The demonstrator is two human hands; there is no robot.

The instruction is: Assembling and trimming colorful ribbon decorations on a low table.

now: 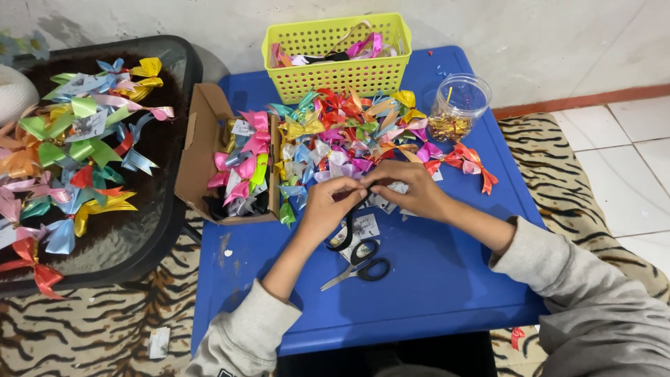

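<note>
My left hand (328, 204) and my right hand (408, 188) meet over the middle of a blue table (447, 279). Together they pinch a black ribbon (347, 227) whose loop hangs down from my fingers. Black-handled scissors (359, 265) lie shut on the table just below my hands, beside small white paper tags (364, 225). A heap of colourful ribbon bows (349, 132) lies right behind my hands.
A yellow plastic basket (338, 66) holding ribbons stands at the table's back. A clear jar (457, 108) with gold bits is at the back right. A cardboard box (202, 150) of bows sits left. More bows cover a dark glass table (150, 237) further left. Tiger-striped rug (105, 328) below.
</note>
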